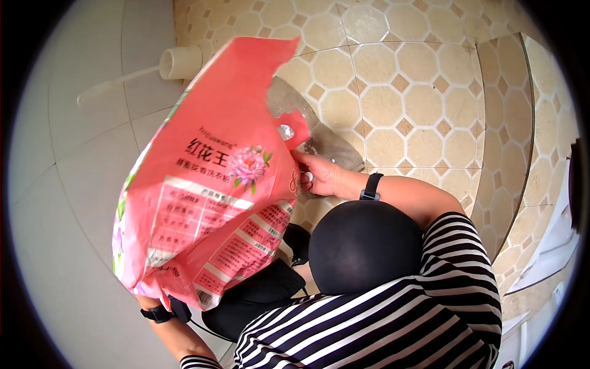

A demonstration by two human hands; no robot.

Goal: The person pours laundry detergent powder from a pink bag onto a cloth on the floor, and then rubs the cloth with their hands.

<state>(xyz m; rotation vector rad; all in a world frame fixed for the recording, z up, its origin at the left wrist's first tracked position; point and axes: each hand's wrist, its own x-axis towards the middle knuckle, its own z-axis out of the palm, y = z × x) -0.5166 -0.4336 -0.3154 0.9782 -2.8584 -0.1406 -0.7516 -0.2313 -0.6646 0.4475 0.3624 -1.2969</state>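
Note:
A large pink washing powder bag (203, 117), printed with flowers, hangs tilted between my hands. My right hand (319, 174) is closed on its right edge, thumb and fingers pinching the film; a ring shows on a finger. Close above that hand, a torn pink flap carries a shiny silvery patch (286, 131). My left hand (147, 302) is at the bag's bunched lower end, its fingers mostly hidden behind the film. Beyond the bag's right edge, a grey thing (335, 144) with pale specks lies on the floor, partly covered; its kind is unclear.
A white cylinder (180, 63) with a long pale rod stands by the grey tiled surface (80, 184) at the left. My black-clad knee (365, 246) is close below my right forearm. Patterned beige floor tiles (418, 104) run to a raised tiled edge (507, 123) at the right.

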